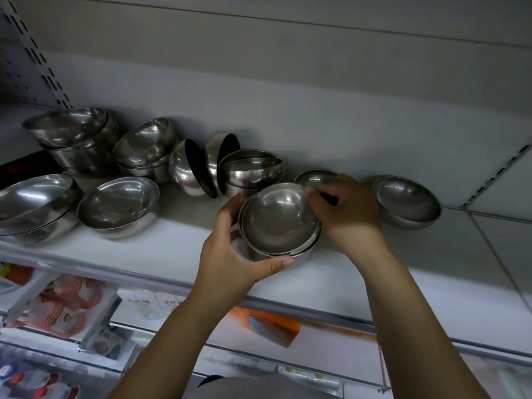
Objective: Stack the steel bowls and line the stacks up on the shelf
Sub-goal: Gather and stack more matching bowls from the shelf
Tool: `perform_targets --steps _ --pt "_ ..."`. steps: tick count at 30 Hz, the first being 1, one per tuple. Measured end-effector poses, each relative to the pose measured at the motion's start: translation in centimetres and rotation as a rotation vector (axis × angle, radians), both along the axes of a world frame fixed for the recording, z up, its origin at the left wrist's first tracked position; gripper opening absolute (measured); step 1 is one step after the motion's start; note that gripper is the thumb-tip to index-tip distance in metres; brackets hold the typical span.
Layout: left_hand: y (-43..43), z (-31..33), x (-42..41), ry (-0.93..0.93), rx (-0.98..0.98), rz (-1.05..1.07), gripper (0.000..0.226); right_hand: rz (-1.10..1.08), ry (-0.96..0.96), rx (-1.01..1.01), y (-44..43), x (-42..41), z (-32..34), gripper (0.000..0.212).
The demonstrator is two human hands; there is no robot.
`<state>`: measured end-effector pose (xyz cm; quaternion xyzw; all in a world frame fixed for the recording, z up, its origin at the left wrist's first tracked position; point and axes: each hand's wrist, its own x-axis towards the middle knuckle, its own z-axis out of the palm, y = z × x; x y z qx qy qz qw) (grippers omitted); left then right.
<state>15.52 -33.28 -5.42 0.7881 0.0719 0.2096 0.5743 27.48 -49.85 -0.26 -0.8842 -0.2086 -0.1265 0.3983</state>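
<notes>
— Found the bowl stack (279, 223) where?

— Over the front half of the white shelf (178, 249), tipped so that the open mouths faced the camera. Could not tell whether resting on the shelf or lifted just off it.

— Held how?

— Gripped from the left of the bowl stack with the left hand (230, 254): thumb curled along the near rim, fingers wrapped round the far side. Pinched at the upper right rim of the bowl stack with the curled fingers of the right hand (348, 208).

— Saw what else around the bowl stack?

— Just behind it, half hidden by the right hand, made out a small bowl (315, 177). Well to its right, spotted a lone bowl (408, 203) sitting mouth up near the back wall. Behind and to its left, noted a nested pair (253, 171), and beside that two bowls on edge (187, 177), leaning together. Further left of the bowl stack, counted two taller stacks (77, 136) at the back with tilted bowls on top, then a single bowl (121, 205) and a wide bowl (31, 203) in front of those. Below the bowl stack, under the shelf's front edge, glimpsed packaged goods (63, 298).
</notes>
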Motion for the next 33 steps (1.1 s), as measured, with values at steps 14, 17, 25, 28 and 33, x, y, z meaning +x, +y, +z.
perform_targets --steps 14,17,25,28,33 --pt "0.0 0.0 -0.8 -0.044 -0.028 0.088 0.108 -0.14 0.029 0.148 -1.4 0.8 0.9 0.032" --pt "0.7 0.5 -1.0 -0.012 -0.032 0.069 0.111 -0.165 0.113 0.198 -2.5 0.4 0.4 0.04" --pt "3.0 0.8 -2.0 0.051 -0.035 0.071 0.106 -0.093 0.243 0.35 -4.4 -1.6 -0.6 0.039" --pt "3.4 0.6 -2.8 0.045 -0.061 0.13 0.109 -0.09 0.262 0.331 -4.8 -2.1 -0.7 0.037" --pt "4.5 0.8 -3.4 0.02 -0.076 0.214 0.113 -0.067 0.232 0.302 -4.6 -2.3 -1.4 0.033"
